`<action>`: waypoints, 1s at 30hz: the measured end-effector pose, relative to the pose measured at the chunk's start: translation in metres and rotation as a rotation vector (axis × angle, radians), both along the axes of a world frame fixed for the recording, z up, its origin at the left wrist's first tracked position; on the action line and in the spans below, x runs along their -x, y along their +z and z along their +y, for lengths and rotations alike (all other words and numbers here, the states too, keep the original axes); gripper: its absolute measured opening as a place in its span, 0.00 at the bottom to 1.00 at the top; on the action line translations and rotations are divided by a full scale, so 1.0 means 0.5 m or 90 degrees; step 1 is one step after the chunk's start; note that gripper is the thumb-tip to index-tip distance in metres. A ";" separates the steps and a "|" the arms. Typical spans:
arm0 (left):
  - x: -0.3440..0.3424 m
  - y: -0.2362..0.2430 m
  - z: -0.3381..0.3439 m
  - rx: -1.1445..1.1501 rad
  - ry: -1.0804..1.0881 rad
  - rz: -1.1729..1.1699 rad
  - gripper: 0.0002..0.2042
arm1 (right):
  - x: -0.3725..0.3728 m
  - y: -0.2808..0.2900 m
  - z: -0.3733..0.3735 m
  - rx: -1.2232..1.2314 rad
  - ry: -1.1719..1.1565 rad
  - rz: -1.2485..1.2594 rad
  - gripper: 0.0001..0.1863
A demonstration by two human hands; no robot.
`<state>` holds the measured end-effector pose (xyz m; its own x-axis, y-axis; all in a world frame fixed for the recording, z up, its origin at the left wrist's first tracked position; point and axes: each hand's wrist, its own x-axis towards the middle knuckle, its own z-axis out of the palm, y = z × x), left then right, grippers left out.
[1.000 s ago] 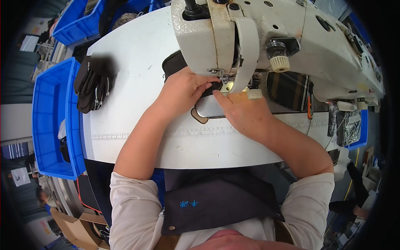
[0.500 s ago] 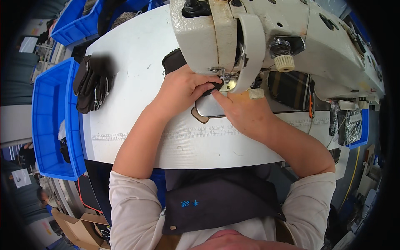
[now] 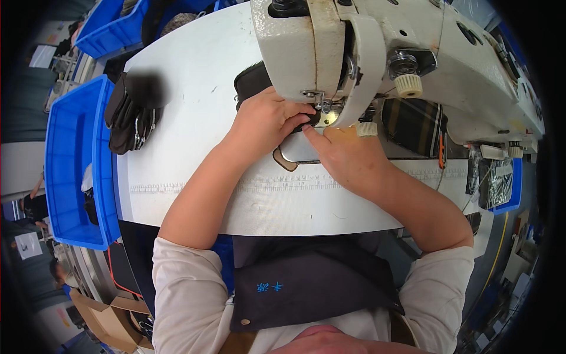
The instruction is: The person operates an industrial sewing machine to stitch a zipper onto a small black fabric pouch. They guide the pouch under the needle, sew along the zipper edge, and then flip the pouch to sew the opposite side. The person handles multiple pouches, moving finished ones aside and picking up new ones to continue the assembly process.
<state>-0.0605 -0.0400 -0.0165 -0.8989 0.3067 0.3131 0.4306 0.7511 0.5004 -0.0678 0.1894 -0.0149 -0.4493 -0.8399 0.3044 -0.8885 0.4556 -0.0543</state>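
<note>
A dark zippered fabric pouch (image 3: 252,81) lies at the needle area of a white sewing machine (image 3: 321,53), partly hidden by the machine head and my hands. My left hand (image 3: 263,122) rests on the pouch, its thumb and fingers closed on the fabric left of the presser foot (image 3: 323,106). From the right, my right hand (image 3: 349,154) reaches in, index fingertip pressed on the pouch's near edge beside my left thumb; its other fingers are curled and partly hidden. Both hands are close to the needle.
Dark zippered pouches (image 3: 131,115) are piled at the table's left. Beyond them stands a blue bin (image 3: 76,162); another blue bin (image 3: 115,29) sits farther back. A striped dark cloth piece (image 3: 411,125) and orange-handled snips (image 3: 442,150) lie under the machine arm. A printed ruler (image 3: 265,186) crosses the white table.
The view has shifted slightly, so machine and hands appear a little to the right. Both hands keep nearly the same hold on the pouch by the needle.
</note>
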 end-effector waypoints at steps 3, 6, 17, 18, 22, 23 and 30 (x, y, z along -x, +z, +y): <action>-0.001 -0.006 0.000 -0.044 0.005 -0.020 0.07 | 0.000 -0.002 0.001 0.010 0.003 0.012 0.28; -0.002 -0.008 0.000 -0.032 0.013 -0.001 0.07 | 0.000 -0.004 0.000 0.012 0.005 0.021 0.27; 0.000 -0.007 0.000 -0.047 0.018 -0.029 0.07 | 0.000 -0.011 -0.002 -0.015 -0.022 0.010 0.24; 0.000 -0.007 0.001 -0.042 0.023 -0.022 0.07 | -0.001 -0.012 -0.004 -0.008 -0.033 0.018 0.22; -0.001 0.000 0.010 0.014 0.053 -0.003 0.07 | 0.002 -0.013 -0.007 -0.028 -0.072 0.036 0.19; -0.003 0.005 0.014 0.038 0.064 0.001 0.07 | 0.003 -0.013 -0.006 -0.024 -0.062 0.041 0.20; -0.006 0.017 0.019 0.036 0.066 0.015 0.07 | 0.007 -0.016 -0.002 -0.020 -0.052 0.045 0.22</action>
